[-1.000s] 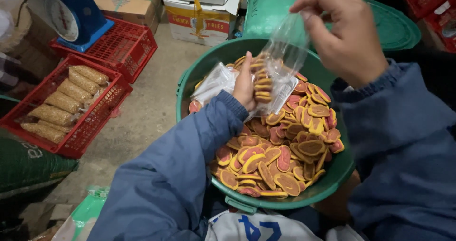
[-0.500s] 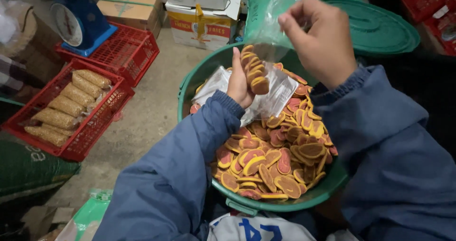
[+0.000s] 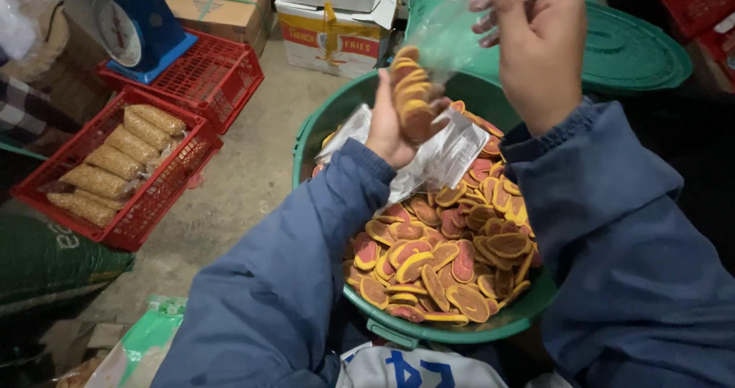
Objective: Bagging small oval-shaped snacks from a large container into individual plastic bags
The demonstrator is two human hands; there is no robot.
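Note:
My left hand (image 3: 389, 128) grips a stack of oval orange-and-red crackers (image 3: 412, 93) and holds it upright above a green tub (image 3: 321, 128). My right hand (image 3: 540, 40) pinches the top of a clear plastic bag (image 3: 444, 28) that hangs over the stack. The tub is heaped with several more crackers (image 3: 444, 258). A bundle of empty clear bags (image 3: 448, 154) lies on the crackers just below my left hand.
A red crate (image 3: 164, 200) with packed bags of grain stands at the left. Behind it a blue scale (image 3: 134, 32) sits on another red crate (image 3: 222, 82). Cardboard boxes (image 3: 329, 32) and a green lid (image 3: 632, 47) are at the back. A green sack (image 3: 46, 258) lies at lower left.
Both hands have risen. The cracker stack has been lifted higher out of the tub and the clear bag is now held above it.

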